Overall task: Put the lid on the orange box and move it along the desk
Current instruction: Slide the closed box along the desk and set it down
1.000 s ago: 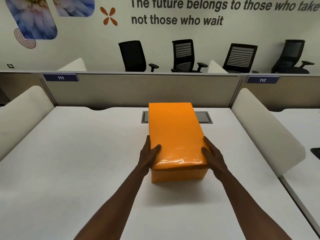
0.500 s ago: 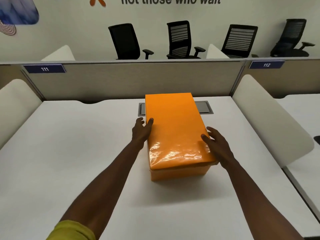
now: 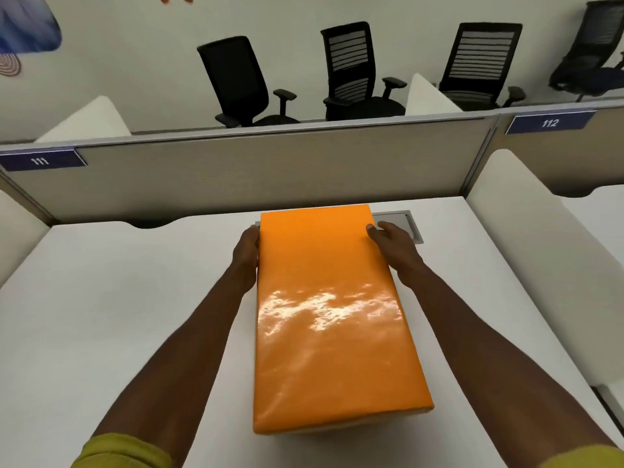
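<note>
The orange box stands on the white desk [image 3: 101, 315] with its glossy orange lid [image 3: 327, 319] on top, covering nearly all of the box body. My left hand [image 3: 248, 255] presses flat against the lid's left side near the far end. My right hand [image 3: 393, 243] grips the lid's right side near the far end, thumb on the top edge. Both forearms run along the box's long sides.
A grey cable hatch [image 3: 403, 224] lies in the desk behind the box's far right corner. A beige partition [image 3: 270, 167] closes the desk's far edge. White side dividers [image 3: 526, 231] flank the desk. Black office chairs [image 3: 354, 72] stand beyond the partition.
Both hands have slid from the near end of the lid to its far end. The box now sits closer to me and fills more of the view.
</note>
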`<control>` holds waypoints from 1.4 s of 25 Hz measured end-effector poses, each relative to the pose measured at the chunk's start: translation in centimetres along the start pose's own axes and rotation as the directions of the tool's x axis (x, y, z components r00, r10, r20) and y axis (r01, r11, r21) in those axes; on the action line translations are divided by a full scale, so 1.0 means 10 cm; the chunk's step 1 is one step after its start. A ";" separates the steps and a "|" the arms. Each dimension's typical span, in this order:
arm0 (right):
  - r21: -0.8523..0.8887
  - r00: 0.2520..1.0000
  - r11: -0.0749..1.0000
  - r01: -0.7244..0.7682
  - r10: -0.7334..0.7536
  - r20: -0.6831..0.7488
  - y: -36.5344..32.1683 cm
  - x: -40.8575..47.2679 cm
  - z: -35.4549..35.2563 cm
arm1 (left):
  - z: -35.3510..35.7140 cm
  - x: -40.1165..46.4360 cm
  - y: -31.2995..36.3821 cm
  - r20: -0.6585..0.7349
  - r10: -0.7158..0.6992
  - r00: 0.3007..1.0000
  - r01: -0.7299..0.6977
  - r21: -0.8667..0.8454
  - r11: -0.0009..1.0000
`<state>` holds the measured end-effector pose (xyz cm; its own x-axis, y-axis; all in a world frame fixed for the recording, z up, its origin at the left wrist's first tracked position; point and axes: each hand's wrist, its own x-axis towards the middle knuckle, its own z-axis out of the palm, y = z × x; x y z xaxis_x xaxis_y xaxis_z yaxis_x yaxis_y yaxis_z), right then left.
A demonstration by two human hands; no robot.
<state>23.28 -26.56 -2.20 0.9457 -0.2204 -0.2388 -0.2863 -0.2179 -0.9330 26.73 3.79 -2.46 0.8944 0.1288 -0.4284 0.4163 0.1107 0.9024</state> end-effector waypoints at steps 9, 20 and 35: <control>0.173 0.999 0.985 0.014 -0.021 0.040 -0.06 0.54 0.10 | 0.06 0.38 0.08 0.090 0.075 0.993 -0.086 0.128 0.988; 0.063 0.993 0.991 0.115 -0.116 0.008 0.03 0.70 0.12 | 0.07 0.52 0.03 -0.008 0.197 0.980 -0.180 0.374 0.910; 0.162 0.964 0.984 -0.068 0.023 0.264 0.34 -0.56 -0.11 | -0.07 -0.77 -0.59 0.025 0.185 0.982 -0.186 0.111 0.976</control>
<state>16.89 -27.10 -3.72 0.9458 0.0339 -0.3230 -0.3213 -0.0458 -0.9459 17.33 2.86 -4.50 0.9596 0.1228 -0.2531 0.2580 -0.0252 0.9658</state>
